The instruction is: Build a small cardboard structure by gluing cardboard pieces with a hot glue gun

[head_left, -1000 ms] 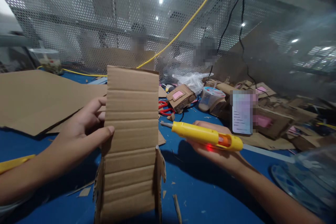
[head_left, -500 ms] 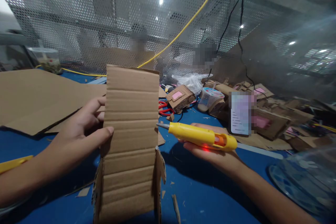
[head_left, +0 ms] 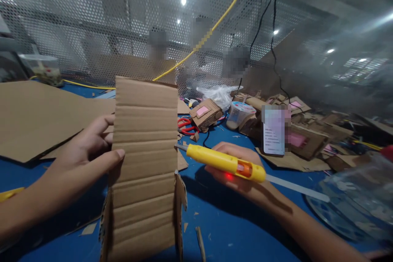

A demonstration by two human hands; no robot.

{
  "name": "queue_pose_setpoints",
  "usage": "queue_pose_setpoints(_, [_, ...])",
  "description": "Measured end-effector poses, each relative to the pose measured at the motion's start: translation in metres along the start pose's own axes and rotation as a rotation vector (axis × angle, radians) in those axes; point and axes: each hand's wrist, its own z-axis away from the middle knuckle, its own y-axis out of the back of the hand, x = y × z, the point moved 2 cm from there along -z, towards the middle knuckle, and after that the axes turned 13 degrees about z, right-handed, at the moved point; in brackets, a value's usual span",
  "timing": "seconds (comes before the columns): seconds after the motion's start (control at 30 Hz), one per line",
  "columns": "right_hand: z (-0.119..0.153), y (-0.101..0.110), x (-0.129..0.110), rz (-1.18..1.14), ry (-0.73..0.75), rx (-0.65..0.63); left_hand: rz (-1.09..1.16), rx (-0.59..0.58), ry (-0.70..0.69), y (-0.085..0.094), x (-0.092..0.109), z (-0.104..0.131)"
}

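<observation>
A ridged cardboard strip [head_left: 144, 143] stands upright in front of me, with cardboard side pieces near its lower end. My left hand [head_left: 89, 147] grips its left edge, thumb on the front face and the other fingers partly hidden behind. In my right hand [head_left: 236, 168] is a yellow glue gun [head_left: 215, 157], its metal nozzle pointing left at the strip's right edge. A red light glows on the gun's side, and a whitish glue stick [head_left: 297, 188] sticks out of its rear.
Flat cardboard [head_left: 46, 118] lies at left. Behind are red-handled pliers [head_left: 188, 126], a small cardboard box [head_left: 206, 114], a plastic tub [head_left: 240, 114] and a phone [head_left: 273, 137]. A clear plastic dome [head_left: 350, 204] sits at right, with cardboard parts behind it.
The view has shifted slightly, so the strip and both hands appear farther left. The gun's rear has swung a little, and more of the glue stick shows behind it. Both hands keep their holds.
</observation>
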Motion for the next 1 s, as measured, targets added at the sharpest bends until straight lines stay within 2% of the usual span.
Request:
queue_pose_setpoints(0.2, [0.0031, -0.0009, 0.0044, 0.096, 0.081, 0.010, 0.010, 0.031, -0.004, 0.0003, -0.0011, -0.0006])
queue_pose_setpoints(0.5, [0.0055, -0.0001, 0.0095, 0.075, 0.046, -0.073, -0.007, 0.046, 0.021, -0.0036, 0.0014, -0.0009])
queue_pose_setpoints(0.7, [0.0045, 0.0022, 0.0056, 0.043, 0.059, -0.077, 0.011, 0.021, 0.016, -0.0035, -0.0001, -0.0004])
queue_pose_setpoints(1.0, [0.0044, 0.0005, 0.0062, 0.077, 0.056, -0.069, -0.006, 0.042, 0.011, -0.0060, 0.0014, 0.0006])
